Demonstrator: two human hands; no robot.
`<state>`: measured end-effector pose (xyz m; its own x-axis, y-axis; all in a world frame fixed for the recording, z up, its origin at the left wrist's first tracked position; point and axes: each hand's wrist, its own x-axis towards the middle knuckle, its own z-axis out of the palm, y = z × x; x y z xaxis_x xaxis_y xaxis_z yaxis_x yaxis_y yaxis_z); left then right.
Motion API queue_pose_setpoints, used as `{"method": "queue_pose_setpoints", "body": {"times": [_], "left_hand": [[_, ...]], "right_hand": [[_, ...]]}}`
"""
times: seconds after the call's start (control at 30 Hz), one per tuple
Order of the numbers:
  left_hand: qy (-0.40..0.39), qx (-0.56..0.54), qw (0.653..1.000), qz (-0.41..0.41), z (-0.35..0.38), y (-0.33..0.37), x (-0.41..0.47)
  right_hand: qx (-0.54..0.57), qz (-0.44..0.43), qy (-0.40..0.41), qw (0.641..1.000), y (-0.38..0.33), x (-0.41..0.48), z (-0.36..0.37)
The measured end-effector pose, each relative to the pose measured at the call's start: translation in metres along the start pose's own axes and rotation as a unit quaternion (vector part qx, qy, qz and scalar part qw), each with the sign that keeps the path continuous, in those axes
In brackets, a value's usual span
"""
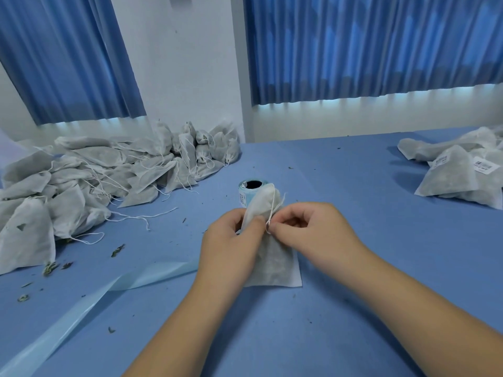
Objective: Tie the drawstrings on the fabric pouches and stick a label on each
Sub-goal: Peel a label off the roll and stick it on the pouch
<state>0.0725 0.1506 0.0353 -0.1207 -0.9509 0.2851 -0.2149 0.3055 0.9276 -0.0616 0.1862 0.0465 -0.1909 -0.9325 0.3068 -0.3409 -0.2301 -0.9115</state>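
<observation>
At table centre, near: pouch, upright, neck gripped in left hand. Right hand pinches drawstring beside neck. Label roll just behind. Risk: thin string may slip the pinch, leaving the knot loose; an overhard pull might tear fabric.

Single head-worn view: the table is seen from its near edge, forward and downward, close above left hand and right hand.

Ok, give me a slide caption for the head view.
Left hand holds a fabric pouch while right hand pinches its drawstring; label roll behind.
</observation>
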Motion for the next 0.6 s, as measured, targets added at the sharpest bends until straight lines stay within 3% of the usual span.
{"method": "queue_pose_setpoints", "body": {"times": [0.3, 0.43, 0.6], "left_hand": [[-0.07, -0.099, 0.991, -0.057, -0.004, -0.001, -0.004], [-0.149, -0.215, 0.954, -0.146, -0.013, -0.002, -0.003], [-0.217, -0.283, 0.902, -0.241, -0.022, -0.005, -0.002]], "right_hand": [[-0.034, -0.032, 0.045, 0.998, 0.006, 0.003, -0.001], [-0.023, -0.033, 0.038, 0.998, 0.009, 0.005, -0.005], [-0.101, -0.042, 0.02, 0.994, 0.013, 0.005, -0.006]]}}
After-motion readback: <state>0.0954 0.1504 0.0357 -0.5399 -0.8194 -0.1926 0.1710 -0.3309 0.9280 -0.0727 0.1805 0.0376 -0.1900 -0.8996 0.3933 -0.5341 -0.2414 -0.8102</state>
